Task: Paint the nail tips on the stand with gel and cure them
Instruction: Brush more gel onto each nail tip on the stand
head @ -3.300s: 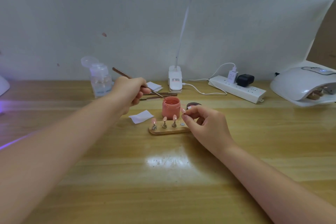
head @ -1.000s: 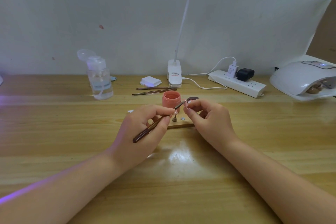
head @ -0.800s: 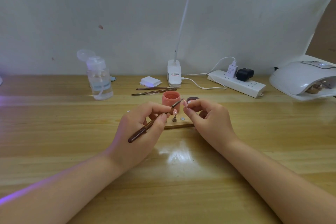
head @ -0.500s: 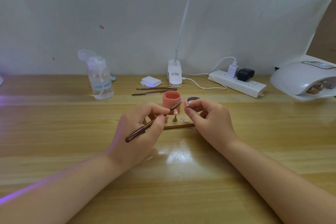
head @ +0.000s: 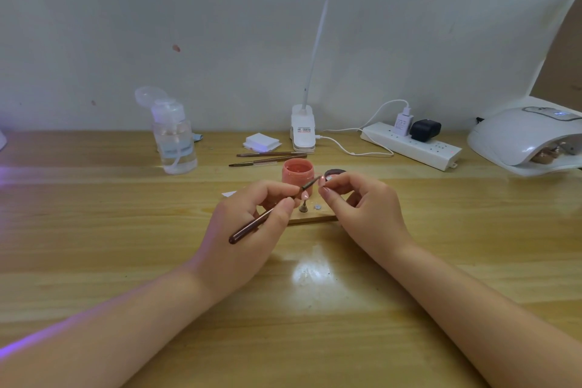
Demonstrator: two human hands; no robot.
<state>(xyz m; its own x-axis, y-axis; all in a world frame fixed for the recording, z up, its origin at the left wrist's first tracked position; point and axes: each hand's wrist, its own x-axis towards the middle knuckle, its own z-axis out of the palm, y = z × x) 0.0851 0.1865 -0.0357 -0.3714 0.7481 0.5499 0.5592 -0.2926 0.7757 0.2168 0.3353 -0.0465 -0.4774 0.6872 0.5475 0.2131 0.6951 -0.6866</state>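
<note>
Wooden desk (head: 441,246): nail tip (head: 323,181) between both hands.

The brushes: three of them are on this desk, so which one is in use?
The brush that the left hand holds, its tip up by the pink jar. The other two brushes lie flat, untouched, behind the jar.

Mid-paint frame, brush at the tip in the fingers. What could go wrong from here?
1. The open pink gel jar stands just behind the left hand; a backward sweep of the thin brown brush could tip it.
2. The right hand pinches a small pink nail tip; the grip looks slight, so brush pressure might twist or drop it.
3. The painted tip on the wooden stand sits right under the brush and may get smeared.
</note>
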